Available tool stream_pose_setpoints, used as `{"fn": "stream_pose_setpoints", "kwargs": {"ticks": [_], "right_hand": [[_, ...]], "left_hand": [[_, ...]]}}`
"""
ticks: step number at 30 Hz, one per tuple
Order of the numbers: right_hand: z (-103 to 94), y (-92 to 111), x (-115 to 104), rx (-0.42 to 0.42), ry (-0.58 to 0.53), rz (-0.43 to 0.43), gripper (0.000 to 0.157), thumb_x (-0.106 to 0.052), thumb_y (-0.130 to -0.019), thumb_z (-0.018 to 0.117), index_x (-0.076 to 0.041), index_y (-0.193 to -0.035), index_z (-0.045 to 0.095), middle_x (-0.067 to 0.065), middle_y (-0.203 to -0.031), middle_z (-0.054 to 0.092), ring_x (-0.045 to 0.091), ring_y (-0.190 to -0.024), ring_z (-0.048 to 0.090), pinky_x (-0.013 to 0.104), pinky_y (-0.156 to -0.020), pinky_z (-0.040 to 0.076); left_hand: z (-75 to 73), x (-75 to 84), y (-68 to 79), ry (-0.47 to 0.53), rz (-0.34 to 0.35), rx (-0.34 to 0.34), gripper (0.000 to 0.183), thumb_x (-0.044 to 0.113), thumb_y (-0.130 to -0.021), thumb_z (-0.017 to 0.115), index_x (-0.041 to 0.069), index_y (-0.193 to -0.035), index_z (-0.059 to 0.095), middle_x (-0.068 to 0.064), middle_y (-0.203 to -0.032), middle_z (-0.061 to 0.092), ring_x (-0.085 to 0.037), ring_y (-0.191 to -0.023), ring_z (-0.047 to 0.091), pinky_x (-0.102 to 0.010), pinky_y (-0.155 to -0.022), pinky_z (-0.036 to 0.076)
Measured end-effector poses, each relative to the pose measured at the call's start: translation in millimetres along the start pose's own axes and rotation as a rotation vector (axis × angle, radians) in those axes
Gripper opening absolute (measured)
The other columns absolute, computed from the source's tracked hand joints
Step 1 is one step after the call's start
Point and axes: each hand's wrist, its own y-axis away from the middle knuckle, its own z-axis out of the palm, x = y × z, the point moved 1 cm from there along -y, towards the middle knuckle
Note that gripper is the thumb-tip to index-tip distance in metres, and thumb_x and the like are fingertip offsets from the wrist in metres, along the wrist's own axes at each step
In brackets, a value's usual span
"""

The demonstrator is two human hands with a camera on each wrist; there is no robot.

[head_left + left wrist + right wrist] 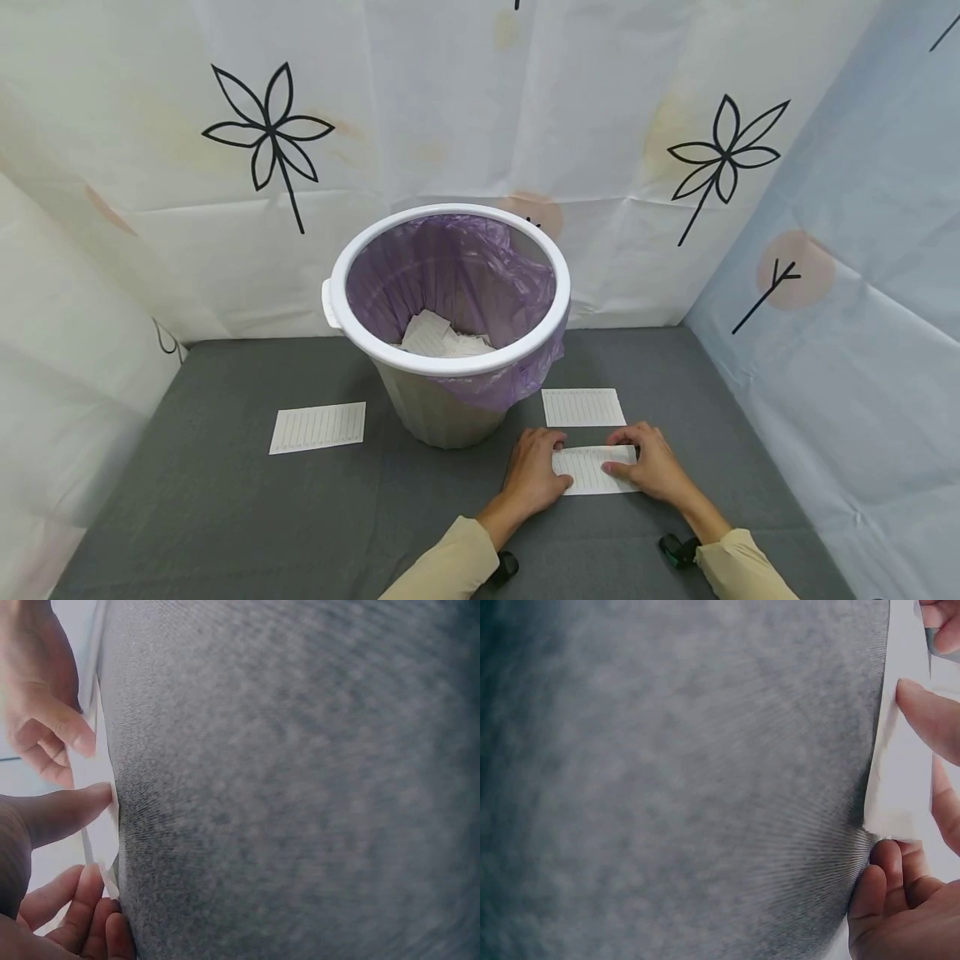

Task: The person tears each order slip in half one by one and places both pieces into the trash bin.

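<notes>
The work area is a curtained booth (450, 100): hanging sheets (862, 233) enclose the far, left and right sides of a grey cloth-covered counter (225, 517).

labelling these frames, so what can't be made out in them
Head view: print on the held paper slip, too small to read.
Head view: the number of papers in the bin; they overlap and its near rim hides some.
Right wrist view: most of the left hand, cut off by the picture's edge.
</notes>
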Motion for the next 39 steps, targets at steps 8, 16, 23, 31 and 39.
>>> {"fn": "stream_pose_setpoints", "kwargs": {"ticks": [8, 16, 23, 31, 39], "right_hand": [[-1.2, -1.5, -5.4, -0.009, -0.159, -0.057, 0.017, 0.003, -0.083, 0.080, -0.007, -0.085, 0.067, -0.002, -0.080, 0.064, 0.008, -0.066, 0.047, 0.025, -0.057, 0.038], [-8.6, -1.0, -15.8, -0.024, -0.316, -0.080, 0.011, 0.002, -0.088, 0.076, -0.005, -0.090, 0.068, 0.005, -0.082, 0.067, 0.008, -0.060, 0.044, 0.026, -0.050, 0.038], [-14.1, -2.0, -30.5, -0.054, -0.407, -0.014, 0.015, -0.004, -0.093, 0.073, 0.001, -0.107, 0.073, 0.014, -0.104, 0.071, 0.009, -0.089, 0.061, 0.024, -0.072, 0.051], [-19.3, -3.5, -48.0, 0.015, -0.425, -0.094, 0.011, -0.002, -0.092, 0.073, 0.001, -0.102, 0.077, 0.013, -0.102, 0.074, 0.006, -0.095, 0.064, 0.021, -0.079, 0.051], [-19.0, -3.0, -60.4, 0.012, -0.461, -0.137, 0.012, 0.002, -0.090, 0.074, -0.002, -0.100, 0.078, 0.011, -0.100, 0.075, 0.006, -0.095, 0.065, 0.022, -0.076, 0.053]], "left_hand": [[-1.7, -0.9, -0.4, 0.075, 0.002, -0.009, 0.024, 0.007, -0.075, 0.085, 0.009, -0.097, 0.078, 0.001, -0.088, 0.059, -0.012, -0.086, 0.053, -0.026, -0.077, 0.045], [-14.2, 5.1, -4.2, 0.370, -0.026, 0.005, 0.005, 0.010, -0.092, 0.074, 0.007, -0.092, 0.077, 0.004, -0.088, 0.072, -0.007, -0.087, 0.064, -0.026, -0.081, 0.053], [-32.9, 9.9, -4.8, 0.429, -0.045, 0.031, 0.007, 0.012, -0.093, 0.074, 0.008, -0.095, 0.080, 0.005, -0.091, 0.074, -0.001, -0.080, 0.060, -0.022, -0.071, 0.049], [-46.8, 12.8, -4.3, 0.461, -0.029, 0.030, 0.010, 0.014, -0.093, 0.075, 0.008, -0.098, 0.080, 0.004, -0.091, 0.075, -0.005, -0.075, 0.059, -0.021, -0.066, 0.048], [-61.4, 15.1, -0.4, 0.474, -0.019, 0.000, 0.018, 0.022, -0.095, 0.074, 0.008, -0.104, 0.080, 0.005, -0.101, 0.076, -0.007, -0.099, 0.067, -0.030, -0.091, 0.052]]}}
